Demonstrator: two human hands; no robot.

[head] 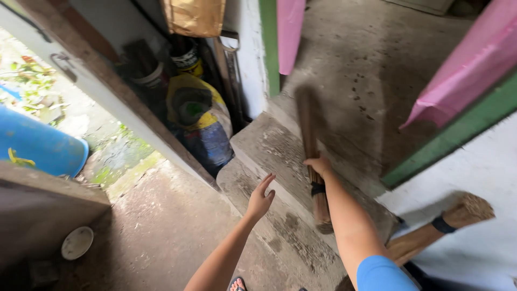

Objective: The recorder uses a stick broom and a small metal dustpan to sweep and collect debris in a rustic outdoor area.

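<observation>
Stick broom gripped in closed right hand, left hand open, fingers spread, touching nothing

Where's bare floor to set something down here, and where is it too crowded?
Free: the concrete floor beyond the step, between the pink door and pink curtain; also the ground between the white bowl and the left hand. Crowded: the corner behind the wooden door, packed with sacks and cans. The right hand grips a stick broom over the step.

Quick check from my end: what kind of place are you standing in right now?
Likely the back doorway of a house, opening to a yard: worn concrete steps, sacks and tins stored behind the open door, a blue barrel outside. The right hand holds a stick broom.
</observation>
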